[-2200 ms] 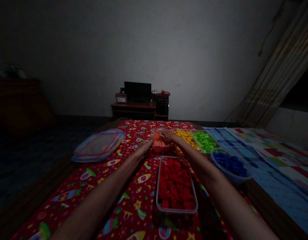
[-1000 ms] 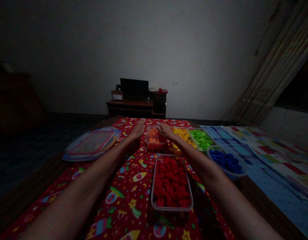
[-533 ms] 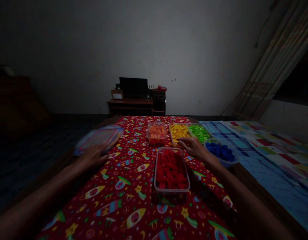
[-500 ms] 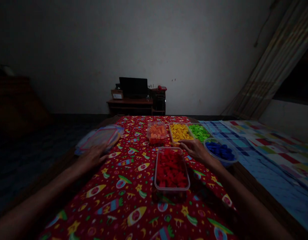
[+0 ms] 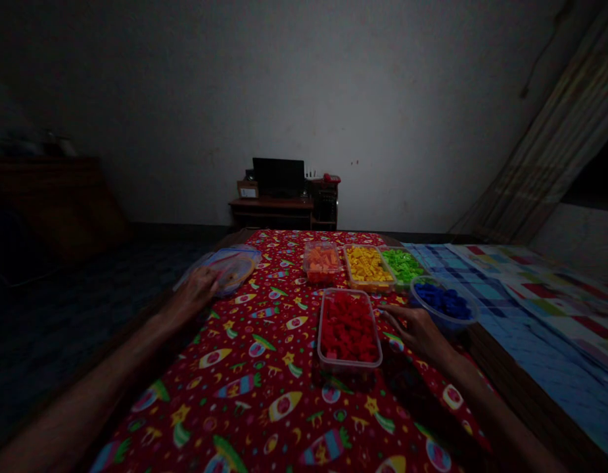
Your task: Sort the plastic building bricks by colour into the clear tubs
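My left hand is at the near left edge of a loose pile of clear plastic lids. Its fingers curl over the edge of a lid with a pinkish rim, partly smeared by motion. My right hand hovers beside the right wall of a clear box of red toy bricks, fingers stretched to the left and holding nothing. Behind that box stand boxes of orange bricks, yellow bricks and green bricks. A round tub of blue bricks is just beyond my right hand.
A red cloth with rocket prints covers the table. To the right lies a bed with a blue checked sheet. A desk with a black monitor stands by the far wall, and a wooden cabinet is at the left.
My right hand has drawn back from near the yellow box to beside the red box. My left hand has shifted on the lids, and the pink-rimmed lid has moved. The view has turned slightly left.
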Demonstrator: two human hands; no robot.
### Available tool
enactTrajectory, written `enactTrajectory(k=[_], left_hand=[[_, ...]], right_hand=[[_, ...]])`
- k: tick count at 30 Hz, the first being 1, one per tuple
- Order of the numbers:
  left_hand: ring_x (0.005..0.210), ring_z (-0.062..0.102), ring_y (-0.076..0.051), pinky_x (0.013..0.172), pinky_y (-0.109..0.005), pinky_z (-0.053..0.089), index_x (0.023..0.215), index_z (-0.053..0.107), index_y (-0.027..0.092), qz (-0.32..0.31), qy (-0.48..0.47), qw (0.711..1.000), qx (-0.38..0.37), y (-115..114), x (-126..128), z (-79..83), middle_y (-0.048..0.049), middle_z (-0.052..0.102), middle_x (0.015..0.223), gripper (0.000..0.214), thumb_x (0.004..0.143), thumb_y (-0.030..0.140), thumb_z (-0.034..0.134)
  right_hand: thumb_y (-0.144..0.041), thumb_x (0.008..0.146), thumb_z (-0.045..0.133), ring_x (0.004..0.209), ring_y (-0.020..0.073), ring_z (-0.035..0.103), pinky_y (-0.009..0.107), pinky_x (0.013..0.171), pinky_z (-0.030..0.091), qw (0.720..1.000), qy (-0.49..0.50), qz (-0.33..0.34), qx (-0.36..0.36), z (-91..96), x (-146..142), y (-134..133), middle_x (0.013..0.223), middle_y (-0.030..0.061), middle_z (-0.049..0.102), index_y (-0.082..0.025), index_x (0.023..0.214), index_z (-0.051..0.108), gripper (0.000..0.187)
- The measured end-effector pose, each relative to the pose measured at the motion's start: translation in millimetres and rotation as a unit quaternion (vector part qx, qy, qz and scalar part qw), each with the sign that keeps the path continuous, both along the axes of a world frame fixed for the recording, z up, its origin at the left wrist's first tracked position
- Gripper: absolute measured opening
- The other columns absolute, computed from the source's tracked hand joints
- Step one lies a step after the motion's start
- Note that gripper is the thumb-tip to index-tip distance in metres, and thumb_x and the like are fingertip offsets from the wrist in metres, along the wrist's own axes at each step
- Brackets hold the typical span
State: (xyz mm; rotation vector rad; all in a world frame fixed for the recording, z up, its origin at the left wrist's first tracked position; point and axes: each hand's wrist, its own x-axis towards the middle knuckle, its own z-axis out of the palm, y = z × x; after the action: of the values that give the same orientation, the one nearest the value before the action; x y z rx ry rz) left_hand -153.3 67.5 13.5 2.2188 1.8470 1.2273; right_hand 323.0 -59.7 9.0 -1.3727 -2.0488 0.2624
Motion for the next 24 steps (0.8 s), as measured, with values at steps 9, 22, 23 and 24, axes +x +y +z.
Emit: enactTrajectory(k=[9,22,23,24], left_hand=[[0.086,0.063,-0.019,0.086,-0.041,0.050,0.106,0.049,0.015,0.046,-0.385,0.908,0.155,-48,68,60.1,-0.0063,0.063,0.099,0.029,0.080,0.029,0.049],[0.068,0.063,-0.018,0.059,-0.027,0.049,0.092,0.061,0.020,-0.233,-0.492,0.766,-0.341,-141,218,-23.6,-0.0046,0.067,0.077,0.049,0.069,0.064,0.059],[0.060,0.060,-0.016,0.054,-0.025,0.046,0.083,0.062,0.019,-0.230,-0.470,0.770,-0.365,-139,213,-30.6,-0.0032,0.065,0.068,0.050,0.070,0.067,0.057],[0.052,0.054,-0.014,0.048,-0.024,0.042,0.074,0.062,0.019,-0.219,-0.442,0.784,-0.378,-136,208,-36.4,-0.0015,0.061,0.060,0.052,0.070,0.070,0.054]], right_hand=[[-0.034,0.089,0.045,0.094,0.0245,0.066,0.037,0.085,0.050,0.995,0.096,-0.002,0.024,24.1,-23,-7,0.106,0.0091,0.070,-0.020,0.110,0.069,0.034],[-0.050,0.074,0.060,0.064,0.0171,0.060,0.024,0.051,0.045,0.928,0.340,-0.012,-0.150,14.6,-40,7,0.074,0.0042,0.067,-0.013,0.109,0.065,0.051],[-0.049,0.074,0.060,0.060,0.0169,0.059,0.023,0.049,0.043,0.933,0.319,-0.030,-0.166,9.9,-35,5,0.071,0.0044,0.067,-0.012,0.108,0.066,0.051],[-0.048,0.074,0.059,0.057,0.0166,0.058,0.023,0.047,0.041,0.937,0.299,-0.046,-0.177,4.6,-31,2,0.069,0.0045,0.067,-0.011,0.107,0.067,0.050]])
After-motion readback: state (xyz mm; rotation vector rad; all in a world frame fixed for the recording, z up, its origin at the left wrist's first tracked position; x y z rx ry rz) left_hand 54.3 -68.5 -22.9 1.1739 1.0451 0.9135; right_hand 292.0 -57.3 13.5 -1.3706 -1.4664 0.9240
